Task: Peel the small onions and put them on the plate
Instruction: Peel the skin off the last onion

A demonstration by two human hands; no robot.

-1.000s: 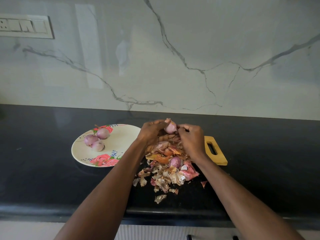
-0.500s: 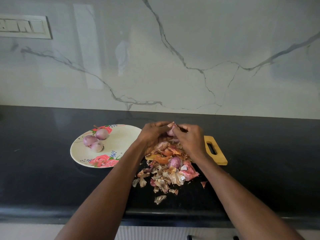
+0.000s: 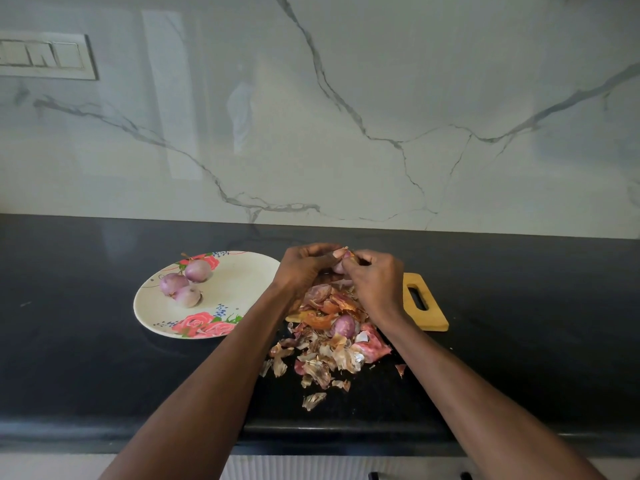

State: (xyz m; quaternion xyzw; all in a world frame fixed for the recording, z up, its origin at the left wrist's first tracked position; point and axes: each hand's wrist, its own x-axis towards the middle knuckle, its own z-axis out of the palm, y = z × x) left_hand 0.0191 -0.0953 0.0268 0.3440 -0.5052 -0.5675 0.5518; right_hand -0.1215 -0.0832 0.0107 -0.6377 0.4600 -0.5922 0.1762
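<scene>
Both hands now hide more of the onion (image 3: pixel 338 266); my left hand (image 3: pixel 304 268) holds it, right hand (image 3: pixel 375 277) pinches skin. Pull gently.

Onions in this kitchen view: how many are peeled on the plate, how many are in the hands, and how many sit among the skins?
Peeled onions on the plate: 3
Onion in the hands: 1
Onion among the skins: 1
Total: 5
</scene>
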